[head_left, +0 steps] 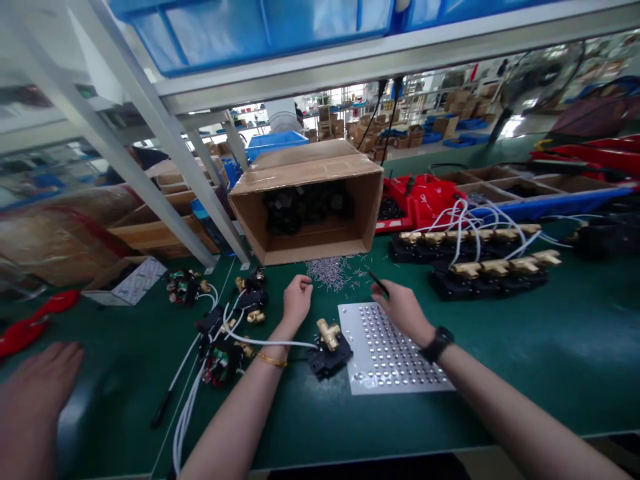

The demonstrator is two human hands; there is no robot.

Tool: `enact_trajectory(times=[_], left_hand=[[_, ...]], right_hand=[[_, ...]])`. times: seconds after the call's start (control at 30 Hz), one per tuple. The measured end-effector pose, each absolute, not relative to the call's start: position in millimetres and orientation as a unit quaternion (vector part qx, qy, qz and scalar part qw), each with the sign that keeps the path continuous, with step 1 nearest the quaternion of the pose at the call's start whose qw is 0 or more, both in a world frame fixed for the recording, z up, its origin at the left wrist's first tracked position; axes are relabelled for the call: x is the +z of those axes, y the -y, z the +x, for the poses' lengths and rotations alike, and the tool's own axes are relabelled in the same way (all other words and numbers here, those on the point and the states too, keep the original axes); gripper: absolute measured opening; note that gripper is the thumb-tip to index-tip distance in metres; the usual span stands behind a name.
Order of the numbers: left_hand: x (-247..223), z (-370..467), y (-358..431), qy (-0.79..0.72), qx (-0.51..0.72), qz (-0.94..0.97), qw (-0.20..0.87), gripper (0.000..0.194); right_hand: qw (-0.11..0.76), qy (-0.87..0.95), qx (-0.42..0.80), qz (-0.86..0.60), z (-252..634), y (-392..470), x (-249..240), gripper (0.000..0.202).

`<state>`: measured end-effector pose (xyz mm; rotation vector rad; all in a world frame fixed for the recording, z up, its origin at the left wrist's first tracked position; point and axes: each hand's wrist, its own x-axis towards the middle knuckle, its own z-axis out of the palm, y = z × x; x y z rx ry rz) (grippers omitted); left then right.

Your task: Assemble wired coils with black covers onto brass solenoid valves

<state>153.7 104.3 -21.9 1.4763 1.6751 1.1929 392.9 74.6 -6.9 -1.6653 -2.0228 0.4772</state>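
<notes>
My left hand (299,298) is closed beside a pile of small screws (327,272), its fingers curled together; whatever may be in them is too small to make out. My right hand (404,308) holds a thin black pen-like tool (379,283), its tip pointing toward the screws. Beneath that hand lies a white plate (355,373) with rows of shiny round spots. Between my forearms sits a black valve unit (331,360) with a brass fitting (329,333) on top and a white cable running left.
Behind the screws, an open cardboard box (307,163) holds dark parts. Several brass-topped units (493,273) stand in rows at right. Wired units (223,360) lie left, near a co-worker's hand (45,383). A shelf post (145,127) rises at left; blue bins (270,33) hang overhead.
</notes>
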Motion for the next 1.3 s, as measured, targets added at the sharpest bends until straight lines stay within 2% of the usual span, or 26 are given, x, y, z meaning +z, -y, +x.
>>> enact_trajectory(times=[0.13, 0.27, 0.47, 0.63, 0.77, 0.9, 1.13, 1.3], left_hand=[[-26.8, 162.0, -120.1, -0.646, 0.372, 0.611, 0.267, 0.008], [-27.6, 162.5, -120.7, -0.651, 0.350, 0.614, 0.277, 0.013], [-25.7, 142.2, -78.2, -0.630, 0.458, 0.504, 0.373, 0.008], [-19.3, 127.9, -15.6, -0.584, 0.552, 0.348, 0.484, 0.029], [-11.8, 129.9, 12.3, -0.548, 0.610, 0.255, 0.512, 0.034], [-11.6, 138.2, 19.3, -0.532, 0.629, 0.208, 0.528, 0.038], [-22.6, 141.5, 22.8, -0.533, 0.595, 0.209, 0.563, 0.035], [-26.9, 147.3, 27.2, -0.517, 0.579, 0.238, 0.585, 0.036]], right_hand=[[0.175, 0.724, 0.188, -0.640, 389.4, -132.4, -9.2, 0.013], [0.126, 0.722, 0.189, -0.654, 380.8, -143.1, -21.4, 0.018], [0.133, 0.723, 0.179, -0.654, 394.5, -145.4, -23.3, 0.015], [0.122, 0.707, 0.186, -0.672, 407.8, -153.4, -24.3, 0.014], [0.103, 0.701, 0.190, -0.680, 396.3, -153.3, -26.5, 0.015], [0.130, 0.717, 0.212, -0.652, 382.3, -141.3, -11.9, 0.004], [0.208, 0.756, 0.387, -0.485, 348.0, -85.0, 17.8, 0.013], [0.215, 0.718, 0.468, -0.469, 334.6, -72.3, 8.1, 0.017]])
